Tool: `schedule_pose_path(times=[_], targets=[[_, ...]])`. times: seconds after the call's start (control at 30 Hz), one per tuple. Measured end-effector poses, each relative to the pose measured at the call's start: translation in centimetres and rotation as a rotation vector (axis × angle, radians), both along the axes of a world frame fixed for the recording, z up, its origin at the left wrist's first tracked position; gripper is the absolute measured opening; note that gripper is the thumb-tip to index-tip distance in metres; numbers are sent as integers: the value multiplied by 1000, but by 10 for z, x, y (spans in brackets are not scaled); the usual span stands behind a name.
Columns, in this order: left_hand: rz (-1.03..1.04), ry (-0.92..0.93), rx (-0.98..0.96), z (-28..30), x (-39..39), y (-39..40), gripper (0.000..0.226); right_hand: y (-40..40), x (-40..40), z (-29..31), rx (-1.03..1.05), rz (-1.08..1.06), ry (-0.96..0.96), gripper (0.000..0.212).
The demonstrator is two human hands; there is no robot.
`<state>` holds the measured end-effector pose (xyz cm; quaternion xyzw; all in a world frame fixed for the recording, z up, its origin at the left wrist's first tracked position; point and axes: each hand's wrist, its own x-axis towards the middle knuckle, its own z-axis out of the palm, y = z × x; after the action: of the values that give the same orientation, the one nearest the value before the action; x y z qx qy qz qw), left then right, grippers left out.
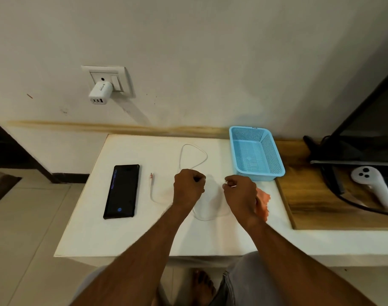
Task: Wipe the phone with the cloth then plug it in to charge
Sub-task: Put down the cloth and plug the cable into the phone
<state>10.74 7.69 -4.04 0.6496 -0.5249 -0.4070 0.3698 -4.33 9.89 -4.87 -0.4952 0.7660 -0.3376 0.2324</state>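
Observation:
A black phone (pixel 121 191) lies screen up on the left of the white table (pixel 127 235), its screen dimly lit. A white charging cable (pixel 193 152) loops across the middle of the table, and its red-tipped small plug (pixel 151 176) lies just right of the phone. My left hand (pixel 188 187) is curled into a fist around a stretch of the cable. My right hand (pixel 241 193) pinches the cable's other, metal plug end between thumb and finger. An orange cloth (pixel 263 203) lies on the table, partly hidden behind my right hand.
A white multi-port charger (pixel 99 92) sits in the wall socket above the table's left end. A light blue plastic basket (pixel 257 153) stands at the back right. Further right, a wooden shelf (pixel 303 208) holds a dark screen (pixel 369 120) and a white controller (pixel 371 184).

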Motion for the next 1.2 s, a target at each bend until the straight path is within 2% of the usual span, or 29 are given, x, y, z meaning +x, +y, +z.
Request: schedule_pose_path(times=[0.13,0.37,0.53,0.6,0.67,0.8,0.97,1.2], targets=[[26,70,18,6,9,0,9,-7,16,14,-45,-20,-159,20],[113,90,-5,36,53,14,11,0,67,52,-153,71,-229,19],[233,-2,-54,54,116,30,10,22,128,61,-132,191,-259,21],[286,-101,-68,59,142,38,11,31,153,59,-129,222,-252,20],[325,-212,-42,58,168,46,12,41,176,55,-134,249,-235,18],[401,-282,73,47,202,61,20,59,212,41,-136,288,-180,15],[423,-361,188,27,212,69,45,73,232,16,-68,303,-193,13],[362,-455,160,13,189,56,37,79,231,-8,-10,282,-162,13]])
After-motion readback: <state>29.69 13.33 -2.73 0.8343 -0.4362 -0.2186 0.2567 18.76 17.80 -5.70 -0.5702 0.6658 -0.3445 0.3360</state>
